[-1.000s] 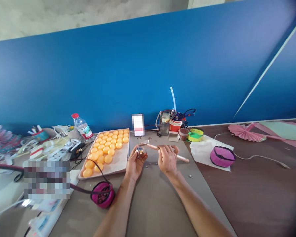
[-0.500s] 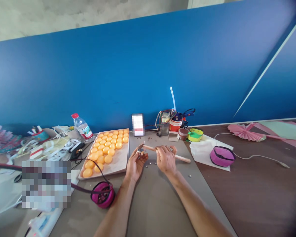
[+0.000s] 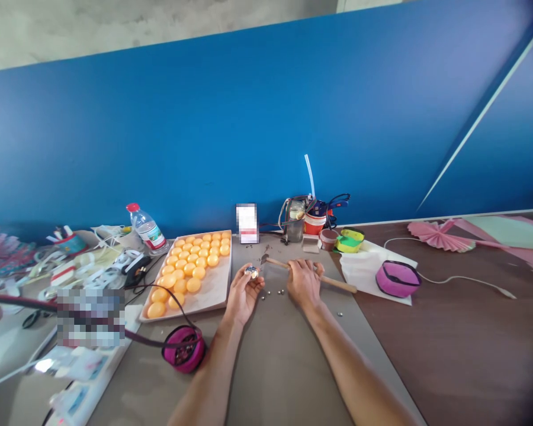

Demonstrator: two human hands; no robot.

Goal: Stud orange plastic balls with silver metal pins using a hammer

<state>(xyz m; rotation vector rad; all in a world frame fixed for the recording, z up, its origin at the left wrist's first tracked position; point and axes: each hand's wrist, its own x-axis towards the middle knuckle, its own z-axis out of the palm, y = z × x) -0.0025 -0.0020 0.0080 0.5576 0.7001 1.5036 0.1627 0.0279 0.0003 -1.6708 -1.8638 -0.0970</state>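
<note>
My left hand (image 3: 243, 296) pinches a shiny silver rounded piece (image 3: 251, 271) between thumb and fingers, just above the grey mat (image 3: 275, 367). Its exact kind is too small to make out. To the right, my right hand (image 3: 305, 281) is closed round a small wooden-handled hammer (image 3: 340, 284). The hammer's dark head (image 3: 264, 258) points left, a little apart from the silver piece. Several small shiny metal bits (image 3: 281, 291) lie on the mat between my hands. Another bit (image 3: 340, 314) rests further right.
A white tray (image 3: 215, 284) with several orange balls stands at left. Before it sits a purple pouch (image 3: 184, 349) of small parts. A bottle (image 3: 147, 229), jar (image 3: 295, 228) and red cup (image 3: 314, 223) stand along the blue partition (image 3: 266, 130). Another purple pouch (image 3: 398, 279) is at right.
The hammer's head has moved right and slightly down, away from the silver piece. More of the silver piece shows in my left hand. My right hand has shifted slightly right.
</note>
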